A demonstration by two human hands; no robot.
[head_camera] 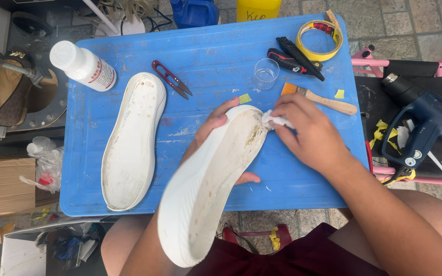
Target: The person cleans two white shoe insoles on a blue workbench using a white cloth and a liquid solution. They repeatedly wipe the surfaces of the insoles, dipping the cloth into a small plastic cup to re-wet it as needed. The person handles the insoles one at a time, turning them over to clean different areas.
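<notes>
Nearest cam: heel end of white shoe sole, lower centre of frame, over the lap. Long axis runs diagonal, heel lower-left to toe upper-right, inner face up, tilted off the blue tray table. Toe end sits at frame centre, dirty/yellowish residue there.

Left hand under the sole near toe/mid section, fingers wrapped round both edges, clamped on it. Thumb side shows at upper edge, fingertip pokes out at lower edge.

Right hand centre-right, fingers pinched together on small white cloth wad, wad touching toe rim of sole. So toe lies just left of right hand, contact pt at the rim. Right hand = the nearer one to the dirty patch; left only supports.

Room: second white sole flat on table, left of centre, near-vertical axis, well apart from held sole at toe, closer at heel end. Bare blue surface below right hand, lower right of table.

Clutter upper right: clear cup, brush w/ wooden handle just above right hand, black-red cutters, yellow tape roll. Red thread snips and white bottle upper left. Blue heat gun off table, far right, on pink rack.

Table right edge near right wrist; forearm crosses it.
</notes>
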